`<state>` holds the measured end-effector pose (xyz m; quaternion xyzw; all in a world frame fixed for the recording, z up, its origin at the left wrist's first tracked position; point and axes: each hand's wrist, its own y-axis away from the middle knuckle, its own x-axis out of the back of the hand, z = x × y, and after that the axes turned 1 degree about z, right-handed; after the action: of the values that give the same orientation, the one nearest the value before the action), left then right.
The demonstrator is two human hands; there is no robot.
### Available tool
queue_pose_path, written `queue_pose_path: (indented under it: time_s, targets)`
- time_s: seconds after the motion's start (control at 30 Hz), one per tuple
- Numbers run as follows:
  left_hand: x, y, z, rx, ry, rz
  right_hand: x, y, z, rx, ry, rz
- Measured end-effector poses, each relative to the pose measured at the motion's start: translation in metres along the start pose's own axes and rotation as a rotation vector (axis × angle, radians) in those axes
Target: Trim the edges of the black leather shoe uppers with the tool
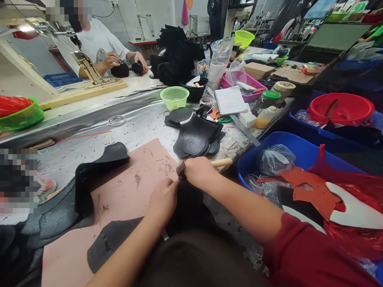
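My right hand (199,172) is closed round a hammer (222,162). Its pale wooden handle sticks out to the right and its dark head shows at the left of the fist. Close beside it, my left hand (163,199) is closed on the edge of a black shoe-upper-like piece (190,203), which hangs over the table's front edge towards my lap. Under my left forearm, another flat black piece (115,239) lies on a pink board (143,159). My left fingertips are partly hidden.
Stacked black pieces lie left (60,211) and beyond the board (197,135). A green basket (174,98), notebook (230,100) and metal ruler (245,129) stand farther back. A blue tub (278,139) holds scraps at right. Across the table, a person (103,44) handles black pieces near a sewing machine (26,67).
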<state>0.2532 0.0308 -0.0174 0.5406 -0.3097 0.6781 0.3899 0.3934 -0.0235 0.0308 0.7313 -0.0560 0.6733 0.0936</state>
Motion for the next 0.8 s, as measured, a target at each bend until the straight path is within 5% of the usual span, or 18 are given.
queue_pose_path:
  time_s: [0.23, 0.4, 0.8]
  targets:
    - [0.002, -0.001, 0.003, -0.058, -0.21, -0.025, 0.013, -0.006, -0.003, 0.029, -0.012, -0.05]
    - [0.003, -0.003, -0.001, -0.017, -0.089, -0.012, 0.005, -0.007, 0.004, -0.011, -0.036, 0.042]
    - [0.011, 0.004, -0.014, -0.039, 0.029, -0.041, 0.001, 0.003, 0.002, -0.026, -0.051, -0.065]
